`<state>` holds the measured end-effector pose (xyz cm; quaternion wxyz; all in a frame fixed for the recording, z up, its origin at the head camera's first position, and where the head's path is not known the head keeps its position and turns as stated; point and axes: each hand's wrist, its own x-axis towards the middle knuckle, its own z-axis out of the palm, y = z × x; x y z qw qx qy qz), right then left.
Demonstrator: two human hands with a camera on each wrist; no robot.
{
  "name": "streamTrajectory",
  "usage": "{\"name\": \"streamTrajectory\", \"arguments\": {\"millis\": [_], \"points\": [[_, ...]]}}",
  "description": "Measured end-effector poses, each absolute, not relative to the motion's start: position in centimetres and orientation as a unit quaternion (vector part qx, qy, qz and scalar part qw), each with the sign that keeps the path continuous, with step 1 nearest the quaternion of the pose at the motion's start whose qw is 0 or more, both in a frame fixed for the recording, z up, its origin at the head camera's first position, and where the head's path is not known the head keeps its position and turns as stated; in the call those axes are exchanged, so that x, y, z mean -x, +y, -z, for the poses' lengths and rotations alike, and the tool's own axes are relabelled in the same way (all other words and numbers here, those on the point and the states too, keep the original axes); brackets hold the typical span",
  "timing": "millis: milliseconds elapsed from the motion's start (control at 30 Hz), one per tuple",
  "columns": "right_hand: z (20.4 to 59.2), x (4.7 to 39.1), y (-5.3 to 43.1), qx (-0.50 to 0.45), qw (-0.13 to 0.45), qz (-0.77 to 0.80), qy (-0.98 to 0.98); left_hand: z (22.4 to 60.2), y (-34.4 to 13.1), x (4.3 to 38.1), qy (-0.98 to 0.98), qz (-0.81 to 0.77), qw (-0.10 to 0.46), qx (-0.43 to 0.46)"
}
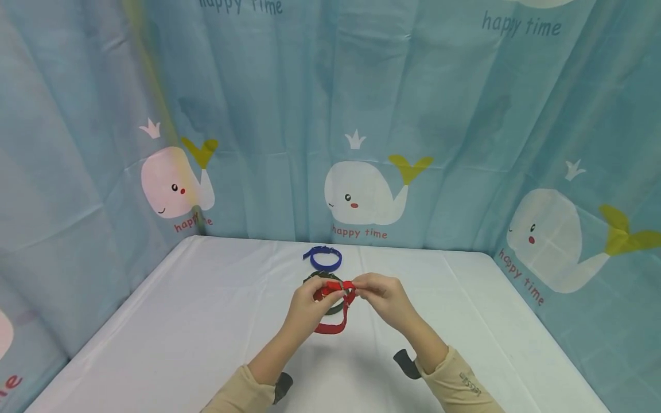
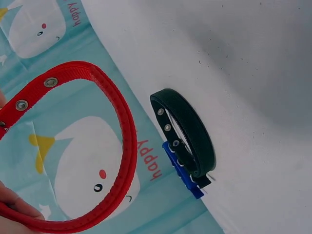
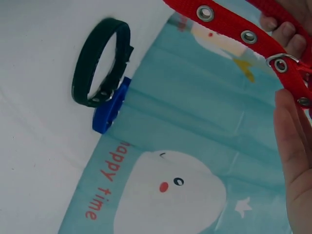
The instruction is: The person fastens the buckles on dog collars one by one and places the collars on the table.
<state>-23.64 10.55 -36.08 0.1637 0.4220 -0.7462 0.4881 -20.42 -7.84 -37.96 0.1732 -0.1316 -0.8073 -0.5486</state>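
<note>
A red pet collar (image 1: 330, 328) with metal eyelets is held up over the white table, its band hanging in a loop. My left hand (image 1: 307, 307) pinches it near the buckle between thumb and fingers. From the other side, my right hand (image 1: 386, 298) pinches the strap by its fingertips. In the right wrist view, the eyeleted strap (image 3: 226, 23) passes by a metal ring, close to the right fingers (image 3: 287, 126). The left wrist view shows the wide red loop, with only parts of the left fingers (image 2: 17, 202) at the edge.
A dark green collar (image 2: 190, 122) lies on the white table (image 1: 170, 321) behind the hands, partly hidden by them in the head view. Farther back is a blue collar (image 1: 326, 268), fastened in a ring. A blue whale-print curtain (image 1: 268, 195) hangs around the table.
</note>
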Motion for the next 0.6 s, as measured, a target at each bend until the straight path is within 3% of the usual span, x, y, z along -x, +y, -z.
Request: {"name": "streamTrajectory", "arguments": {"millis": [200, 600], "points": [[34.0, 22.1, 10.3, -0.435, 0.174, -0.469, -0.749, 37.9, -7.7, 20.5, -0.803, 0.555, 0.176, 0.128], [37.0, 23.9, 10.5, -0.422, 0.155, -0.485, -0.75, 37.9, -7.0, 20.7, -0.799, 0.561, 0.174, 0.13]]}}
